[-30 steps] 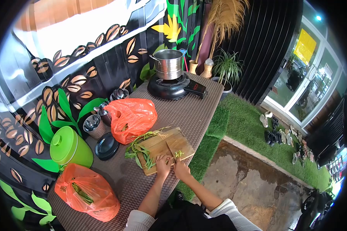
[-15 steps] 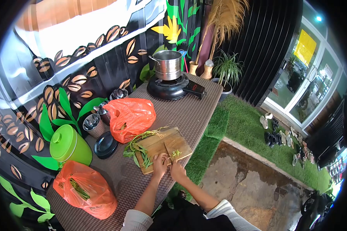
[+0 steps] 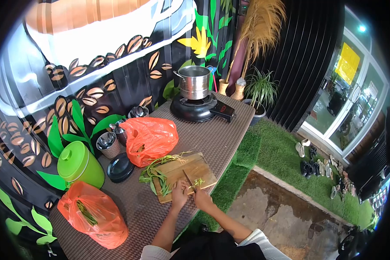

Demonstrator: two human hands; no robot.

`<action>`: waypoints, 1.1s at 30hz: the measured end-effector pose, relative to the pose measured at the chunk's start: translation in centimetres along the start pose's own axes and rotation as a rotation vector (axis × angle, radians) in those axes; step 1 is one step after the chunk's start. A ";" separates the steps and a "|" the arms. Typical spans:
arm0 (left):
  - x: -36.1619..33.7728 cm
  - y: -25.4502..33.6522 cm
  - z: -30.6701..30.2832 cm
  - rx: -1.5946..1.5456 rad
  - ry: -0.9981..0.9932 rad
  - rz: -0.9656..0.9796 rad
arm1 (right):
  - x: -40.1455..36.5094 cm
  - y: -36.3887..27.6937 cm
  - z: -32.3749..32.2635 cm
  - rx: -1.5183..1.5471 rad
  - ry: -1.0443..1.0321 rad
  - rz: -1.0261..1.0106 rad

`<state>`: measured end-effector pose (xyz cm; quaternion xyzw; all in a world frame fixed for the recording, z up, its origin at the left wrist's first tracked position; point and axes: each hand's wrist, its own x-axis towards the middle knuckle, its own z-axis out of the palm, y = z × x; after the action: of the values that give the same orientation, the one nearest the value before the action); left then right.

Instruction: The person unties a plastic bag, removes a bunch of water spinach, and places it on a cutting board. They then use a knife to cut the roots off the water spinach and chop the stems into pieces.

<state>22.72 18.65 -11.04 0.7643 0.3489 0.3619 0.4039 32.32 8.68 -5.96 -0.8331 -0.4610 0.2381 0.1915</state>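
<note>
In the head view a wooden cutting board (image 3: 190,167) lies near the table's front edge. My right hand (image 3: 203,200) grips a knife (image 3: 187,177), its blade pointing away from me over the board. Close beside it, my left hand (image 3: 179,195) rests at the board's near edge with its fingers curled; what they hold, if anything, is hidden. Small chopped green pieces (image 3: 199,181) lie right of the blade. Long-stemmed leafy greens (image 3: 154,174) spread along the board's left side and hang over its edge.
Two orange plastic bags (image 3: 154,138) stand on the woven-textured table (image 3: 149,212), the nearer one holding greens. Around them are a green lidded container (image 3: 80,164), dark plates (image 3: 120,168) and a cutlery holder (image 3: 108,147). A metal pot (image 3: 194,84) sits on a black portable stove (image 3: 193,108).
The view has shifted slightly, so the table scene sits a little lower. The knife's blade is angled a bit more to the left; both hands stay at the board's near edge.
</note>
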 end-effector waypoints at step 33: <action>0.4 0.1 -1.2 -0.146 -0.016 0.002 | -0.1 -2.5 2.0 -0.007 0.016 0.190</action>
<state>21.93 19.40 -10.32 0.7360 0.3175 0.3809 0.4609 29.44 10.04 -6.28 -0.8757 -0.3792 0.2468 0.1688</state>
